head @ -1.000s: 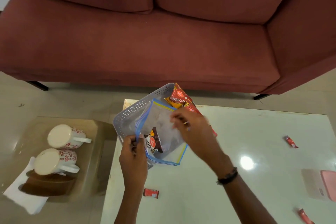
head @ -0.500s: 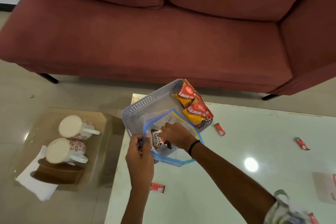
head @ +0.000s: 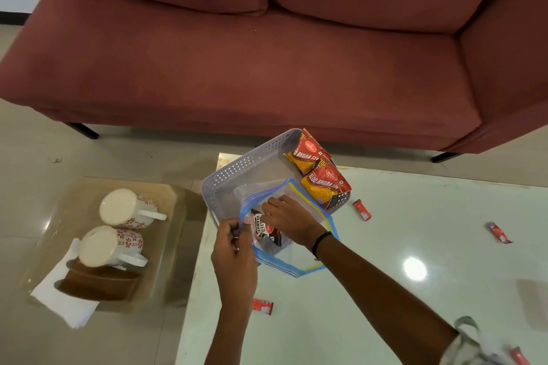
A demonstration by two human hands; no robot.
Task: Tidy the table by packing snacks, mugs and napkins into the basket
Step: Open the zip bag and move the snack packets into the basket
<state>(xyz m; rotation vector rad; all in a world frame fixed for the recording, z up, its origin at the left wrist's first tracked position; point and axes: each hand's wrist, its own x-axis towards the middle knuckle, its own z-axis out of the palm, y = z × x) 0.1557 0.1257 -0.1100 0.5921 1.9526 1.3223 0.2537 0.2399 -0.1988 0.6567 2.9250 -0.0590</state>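
Nearest the bench's (head: pixel 385 290) front edge lies a small red sachet (head: pixel 262 306), flat, just right of the left forearm. Above it the left hand (head: pixel 234 249) pinches the blue-edged rim of a clear zip bag (head: pixel 284 264), holding its mouth open toward the person. The right hand (head: pixel 286 216) reaches into that mouth with curled fingers on a dark salted-peanuts packet (head: pixel 264 230); whether they grip it or only touch it I cannot tell. The packet's long axis runs from the bag's mouth down toward the front edge, and its label reads sideways. The bag lies over the near end of a grey perforated basket (head: pixel 237 172) at the bench's far left corner, its long axis slanting from near left to far right. Two red-and-orange snack packets (head: pixel 321 178) lean in its far right end, one behind the other. Two more red sachets (head: pixel 361 210) (head: pixel 499 232) lie right of the basket. On the low side table at left, two floral mugs (head: pixel 127 207) (head: pixel 109 246) lie with handles pointing right, beside a white napkin (head: pixel 63 302).
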